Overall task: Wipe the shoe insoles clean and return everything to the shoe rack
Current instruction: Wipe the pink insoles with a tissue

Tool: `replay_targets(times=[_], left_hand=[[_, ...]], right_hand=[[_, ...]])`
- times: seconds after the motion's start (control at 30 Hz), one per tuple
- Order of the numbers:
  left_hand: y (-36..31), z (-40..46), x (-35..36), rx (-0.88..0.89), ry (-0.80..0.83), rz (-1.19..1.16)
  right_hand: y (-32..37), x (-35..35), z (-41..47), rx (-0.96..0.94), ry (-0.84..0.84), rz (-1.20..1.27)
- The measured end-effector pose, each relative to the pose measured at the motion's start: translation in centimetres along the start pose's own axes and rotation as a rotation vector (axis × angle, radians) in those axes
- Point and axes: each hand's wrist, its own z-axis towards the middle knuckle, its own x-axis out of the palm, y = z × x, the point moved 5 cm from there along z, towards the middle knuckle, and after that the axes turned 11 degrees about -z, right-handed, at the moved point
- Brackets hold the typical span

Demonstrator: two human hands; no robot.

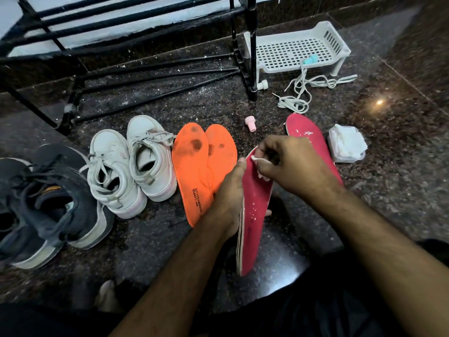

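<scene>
The left hand [227,188] holds a pink insole [252,215] up on its edge, above the dark speckled floor [401,190]. Its fingers are curled round the side of the insole, with the thumb tip up near the top. The right hand [289,164] is at the top end of the same insole. Its fingers pinch a small white wipe [257,159] and press it on the pink side. Little white specks sit on the pink insole. A second pink insole [306,135] lies flat on the floor just behind the right hand, and it has wet shiny spots on it. Beside it, to the right, lies a crumpled white cloth [346,143]. Two orange insoles [194,166] lie side by side on the floor to the left of the hands, and both have dark dirty marks near the toe end. Next to them stands a pair of white shoes [131,164] with laces in them. Further left is a pair of dark shoes [48,203]. The black shoe rack [155,76] stands at the back. To the right of it sits a white plastic basket [298,49]. Loose white laces [303,93] lie on the floor in front of the basket, and a small pink cap [249,122] lies near them.
</scene>
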Motion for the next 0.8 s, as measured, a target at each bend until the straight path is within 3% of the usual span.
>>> replay_targets(times=[0.1, 0.27, 0.37, 0.47, 0.57, 0.8], left_hand=[[-0.1, 0.1, -0.2, 0.043, -0.052, -0.016], [0.0, 0.9, -1.1, 0.162, -0.111, -0.059], [0.2, 1.1, -0.9, 0.147, -0.104, -0.082], [0.1, 1.3, -0.9, 0.151, -0.109, -0.147], [0.3, 1.6, -1.2, 0.154, -0.114, -0.176], [-0.1, 0.9, -1.3, 0.1, -0.076, -0.124]], right_hand=[[0.0, 0.9, 0.2, -0.003, 0.035, -0.01], [-2.2, -0.4, 1.3, 0.12, -0.057, -0.054], [-0.8, -1.1, 0.6, -0.005, -0.08, -0.095], [1.0, 0.3, -0.2, -0.149, -0.002, -0.133], [-0.3, 1.0, 0.7, -0.073, 0.029, -0.17], [-1.8, -0.5, 0.7, 0.04, -0.08, -0.127]])
